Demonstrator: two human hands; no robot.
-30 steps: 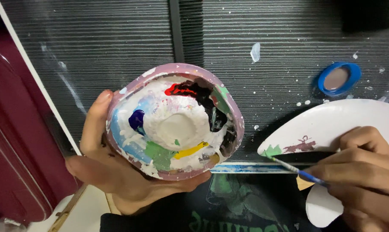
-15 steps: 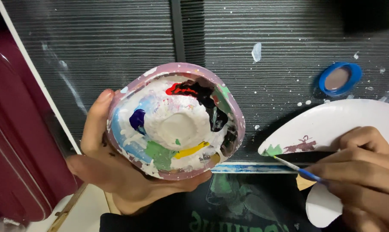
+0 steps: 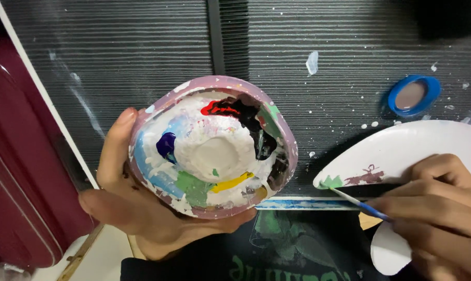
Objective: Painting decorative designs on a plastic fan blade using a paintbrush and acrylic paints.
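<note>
My left hand (image 3: 126, 203) cups a round pinkish-rimmed bowl (image 3: 212, 147) used as a paint palette, with white, red, black, dark blue, green and yellow paint inside. My right hand (image 3: 437, 208) grips a thin brush (image 3: 359, 203) with a blue and white handle. The brush tip touches a green patch at the left edge of a curved white paper piece (image 3: 402, 148), which also carries a small maroon painted mark.
A dark ribbed surface (image 3: 142, 57) with white paint specks lies behind. A blue-rimmed lid (image 3: 412, 94) sits at the upper right. A maroon object (image 3: 17, 171) fills the left side. A blue-painted strip (image 3: 303, 204) runs along the surface's near edge.
The brush tip has shifted very slightly along the green patch on the white paper. The bowl and my left hand stay almost still.
</note>
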